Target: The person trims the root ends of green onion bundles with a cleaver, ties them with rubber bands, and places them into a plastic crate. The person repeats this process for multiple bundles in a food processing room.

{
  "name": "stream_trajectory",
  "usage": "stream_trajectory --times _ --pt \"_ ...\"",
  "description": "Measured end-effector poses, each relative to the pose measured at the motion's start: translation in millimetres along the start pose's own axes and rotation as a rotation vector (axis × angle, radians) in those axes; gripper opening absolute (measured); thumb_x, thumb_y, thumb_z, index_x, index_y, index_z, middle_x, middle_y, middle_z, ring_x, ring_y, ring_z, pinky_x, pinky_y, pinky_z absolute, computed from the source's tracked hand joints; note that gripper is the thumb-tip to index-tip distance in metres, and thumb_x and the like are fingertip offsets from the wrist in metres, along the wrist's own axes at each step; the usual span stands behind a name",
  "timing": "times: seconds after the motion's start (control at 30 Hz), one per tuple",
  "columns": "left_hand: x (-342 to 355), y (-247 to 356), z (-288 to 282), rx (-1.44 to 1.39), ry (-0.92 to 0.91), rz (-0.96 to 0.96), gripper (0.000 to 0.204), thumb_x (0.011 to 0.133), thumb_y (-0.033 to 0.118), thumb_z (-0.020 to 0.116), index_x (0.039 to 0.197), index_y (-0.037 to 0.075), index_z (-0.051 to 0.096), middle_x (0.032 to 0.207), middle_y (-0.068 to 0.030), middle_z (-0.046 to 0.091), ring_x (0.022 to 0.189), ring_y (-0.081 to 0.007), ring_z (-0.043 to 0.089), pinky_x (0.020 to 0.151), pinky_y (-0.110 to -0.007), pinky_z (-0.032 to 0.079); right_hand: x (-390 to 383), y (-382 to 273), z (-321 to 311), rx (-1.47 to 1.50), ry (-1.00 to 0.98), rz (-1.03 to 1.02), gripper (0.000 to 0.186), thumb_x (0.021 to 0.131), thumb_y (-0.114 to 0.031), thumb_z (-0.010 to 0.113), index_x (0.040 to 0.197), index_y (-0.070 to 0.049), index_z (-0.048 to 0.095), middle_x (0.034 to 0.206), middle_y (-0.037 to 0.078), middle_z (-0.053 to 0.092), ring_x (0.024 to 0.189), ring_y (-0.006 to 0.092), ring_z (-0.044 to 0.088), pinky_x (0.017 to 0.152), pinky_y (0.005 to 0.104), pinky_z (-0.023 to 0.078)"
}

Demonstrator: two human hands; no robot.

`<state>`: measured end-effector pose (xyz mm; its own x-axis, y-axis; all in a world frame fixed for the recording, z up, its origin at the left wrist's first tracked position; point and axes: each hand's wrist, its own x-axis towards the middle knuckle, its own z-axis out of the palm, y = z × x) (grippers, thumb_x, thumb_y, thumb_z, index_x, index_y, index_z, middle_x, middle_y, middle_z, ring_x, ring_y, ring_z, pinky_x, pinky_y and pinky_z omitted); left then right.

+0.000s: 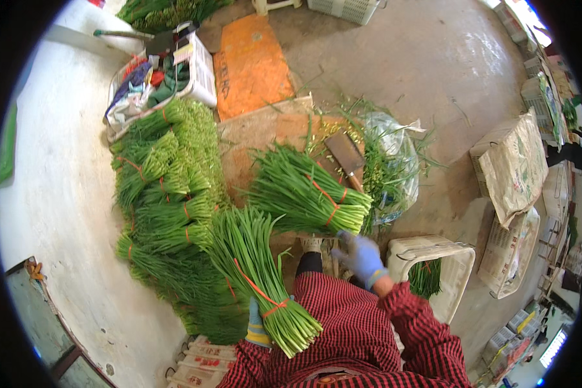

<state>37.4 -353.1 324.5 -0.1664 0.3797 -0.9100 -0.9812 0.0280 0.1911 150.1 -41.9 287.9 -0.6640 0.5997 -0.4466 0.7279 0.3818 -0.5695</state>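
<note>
My left hand, in a blue glove, grips a banded bundle of long green leafy stalks from beneath, its pale cut ends toward me. My right hand, also gloved, is empty with fingers apart, just below another banded pile of bundles on the worn board. A cleaver lies on the board beyond that pile, among yellowish trimmings.
A large stack of bundles lines the left wall. A white crate holds cloths. A plastic bag of loose stalks sits right of the board, a white bin below it. Covered crates stand further right; an orange sheet lies ahead.
</note>
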Motion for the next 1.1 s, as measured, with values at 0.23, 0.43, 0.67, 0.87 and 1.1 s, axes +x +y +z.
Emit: stream_trajectory --times 0.23,0.43,0.67,0.87,1.1 --pt "17.1 -19.7 -19.8 -0.178 0.147 -0.033 0.085 0.083 0.071 0.059 0.14 0.009 0.047 0.133 -0.0179 0.056 0.117 -0.0364 0.057 0.099 -0.052 0.052 100.3 55.1 89.4 -0.472 -0.063 0.032 0.098 0.064 -0.04 0.087 0.14 -0.001 0.039 0.125 0.015 0.055 0.118 0.0313 0.052 0.104 0.0427 0.038" --pt "37.2 -30.2 -38.2 -0.262 0.25 -0.13 0.083 0.081 0.073 0.06 0.132 0.007 0.055 0.127 -0.0177 0.06 0.112 -0.0344 0.061 0.094 -0.05 0.054 127.0 59.5 107.0 -0.613 -0.193 0.047 0.109 0.057 -0.049 0.089 0.141 0.0 0.038 0.115 0.015 0.06 0.111 0.0304 0.056 0.102 0.0422 0.04" --pt "26.8 3.6 -5.7 -0.168 0.277 -0.141 0.074 0.085 0.067 0.061 0.133 0.012 0.055 0.125 -0.0131 0.062 0.111 -0.0314 0.06 0.096 -0.047 0.053 101.6 45.8 28.8 0.301 -0.817 0.13 0.084 0.073 -0.05 0.082 0.133 0.001 0.053 0.121 0.019 0.065 0.106 0.0322 0.063 0.095 0.0401 0.047" --pt "20.4 32.7 21.1 -0.143 0.191 -0.236 0.069 0.088 0.066 0.057 0.134 0.013 0.055 0.124 -0.013 0.062 0.108 -0.0314 0.062 0.093 -0.047 0.055 -24.4 64.5 -3.0 1.685 -0.938 0.871 0.06 0.087 -0.044 0.071 0.126 0.001 0.06 0.115 0.014 0.069 0.097 0.0243 0.069 0.09 0.037 0.055" --pt "19.7 43.0 55.2 -0.121 0.076 -0.351 0.071 0.089 0.065 0.057 0.135 0.011 0.053 0.124 -0.0168 0.062 0.107 -0.0334 0.063 0.093 -0.05 0.055 -101.3 62.2 39.8 2.527 -0.803 0.415 0.076 0.092 -0.06 0.055 0.14 -0.003 0.047 0.132 0.022 0.057 0.114 0.0318 0.062 0.098 0.05 0.051"
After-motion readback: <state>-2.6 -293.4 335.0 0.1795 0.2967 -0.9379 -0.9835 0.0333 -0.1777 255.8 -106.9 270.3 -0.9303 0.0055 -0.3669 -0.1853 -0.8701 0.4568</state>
